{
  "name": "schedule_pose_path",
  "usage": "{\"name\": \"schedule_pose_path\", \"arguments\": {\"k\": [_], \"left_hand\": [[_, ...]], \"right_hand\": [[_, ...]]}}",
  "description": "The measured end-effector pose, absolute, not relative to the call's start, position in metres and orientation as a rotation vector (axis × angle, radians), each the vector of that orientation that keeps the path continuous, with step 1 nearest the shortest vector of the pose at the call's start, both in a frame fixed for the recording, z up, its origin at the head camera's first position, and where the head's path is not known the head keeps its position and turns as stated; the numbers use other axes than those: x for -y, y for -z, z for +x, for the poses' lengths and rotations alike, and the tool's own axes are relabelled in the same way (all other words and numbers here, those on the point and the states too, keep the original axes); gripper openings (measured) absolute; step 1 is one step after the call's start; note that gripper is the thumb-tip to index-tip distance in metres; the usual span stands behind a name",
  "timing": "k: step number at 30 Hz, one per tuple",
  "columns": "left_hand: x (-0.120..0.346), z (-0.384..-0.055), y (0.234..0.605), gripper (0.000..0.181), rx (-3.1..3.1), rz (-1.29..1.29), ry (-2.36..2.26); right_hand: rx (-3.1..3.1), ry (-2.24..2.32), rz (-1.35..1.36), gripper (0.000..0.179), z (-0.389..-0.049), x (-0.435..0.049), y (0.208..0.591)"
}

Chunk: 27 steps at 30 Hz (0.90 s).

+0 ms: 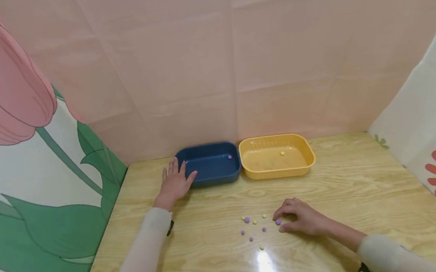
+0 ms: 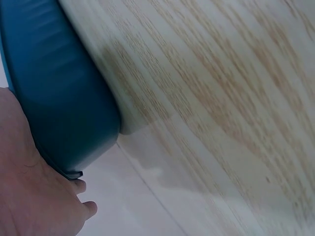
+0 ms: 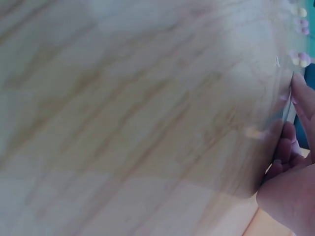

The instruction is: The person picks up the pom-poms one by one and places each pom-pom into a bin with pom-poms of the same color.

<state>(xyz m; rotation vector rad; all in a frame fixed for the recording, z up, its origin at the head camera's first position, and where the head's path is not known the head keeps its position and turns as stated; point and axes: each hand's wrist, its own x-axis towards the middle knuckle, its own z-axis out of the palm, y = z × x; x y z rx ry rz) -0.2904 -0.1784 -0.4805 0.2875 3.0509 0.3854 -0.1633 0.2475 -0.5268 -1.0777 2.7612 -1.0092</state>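
Note:
In the head view, my left hand (image 1: 174, 183) rests on the left end of a blue tray (image 1: 214, 181), fingers spread over the rim and thumb at its front side. The left wrist view shows the tray's outer wall (image 2: 64, 83) beside that hand. A small purple ball (image 1: 278, 222) lies between the parted thumb and index finger of my right hand (image 1: 301, 218), low over the table. To its left are several scattered small balls, purple ones (image 1: 247, 220) and yellow ones (image 1: 262, 248). One purple ball (image 1: 230, 157) sits inside the blue tray.
A yellow tray (image 1: 278, 173) stands right beside the blue one, with a yellow ball (image 1: 282, 153) in it. Both are at the back of the wood-grain table (image 1: 209, 265). A pink cloth (image 1: 167, 71) hangs behind, and flower-printed cloths flank the table.

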Motion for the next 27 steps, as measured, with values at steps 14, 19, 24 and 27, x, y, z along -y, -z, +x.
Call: {"name": "schedule_pose_path", "arguments": {"k": [14, 19, 24, 27], "left_hand": [[0.178, -0.292, 0.483, 0.079, -3.061, 0.297, -0.372], [0.178, -0.292, 0.483, 0.080, -3.060, 0.300, -0.363], [0.179, -0.293, 0.484, 0.080, -3.062, 0.295, -0.377], [0.180, -0.295, 0.487, 0.081, -3.063, 0.295, -0.365]], "right_hand": [[-2.609, 1.141, -0.827, 0.016, -0.164, -0.243, 0.511], [-2.612, 1.158, -0.825, 0.015, -0.166, -0.237, 0.506], [-2.634, 1.158, -0.862, 0.014, -0.168, -0.230, 0.498], [-2.639, 1.171, -0.883, 0.014, -0.168, -0.227, 0.491]]}}
